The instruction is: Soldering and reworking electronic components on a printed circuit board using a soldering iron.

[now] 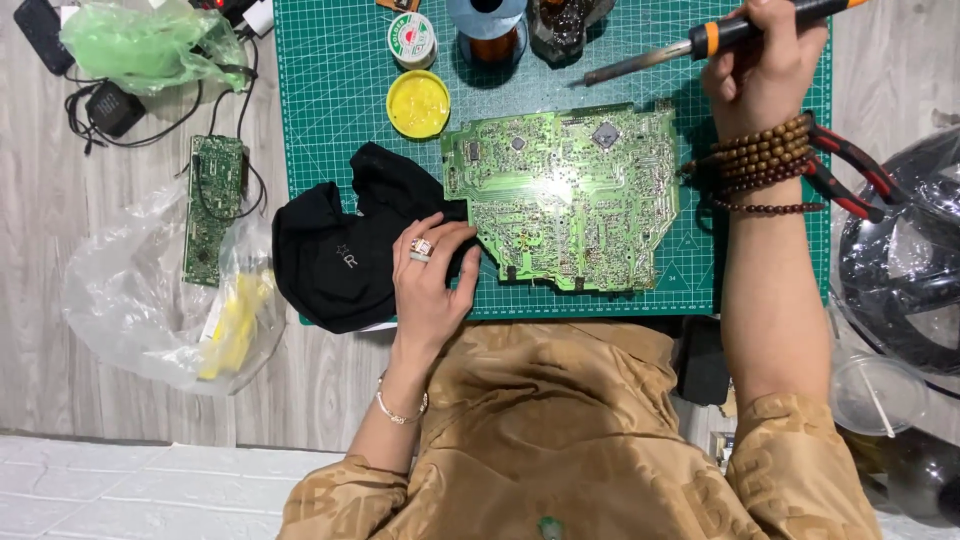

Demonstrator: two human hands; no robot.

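Green circuit board [565, 195] lies near the mat's [330, 90] front edge (solder side up). Left hand [432, 275] rests open beside its left edge, fingers on a black cloth [335, 255]. Right hand [765, 60] grips a soldering iron [690, 45] at the back right corner.

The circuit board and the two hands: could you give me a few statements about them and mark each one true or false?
1. The right hand holds a soldering iron. True.
2. The iron's tip touches the large circuit board. False: it is held clear, above the board's top edge.
3. The left hand rests on a black cloth. True.
4. The board lies on bare wood. False: it lies on a green cutting mat.
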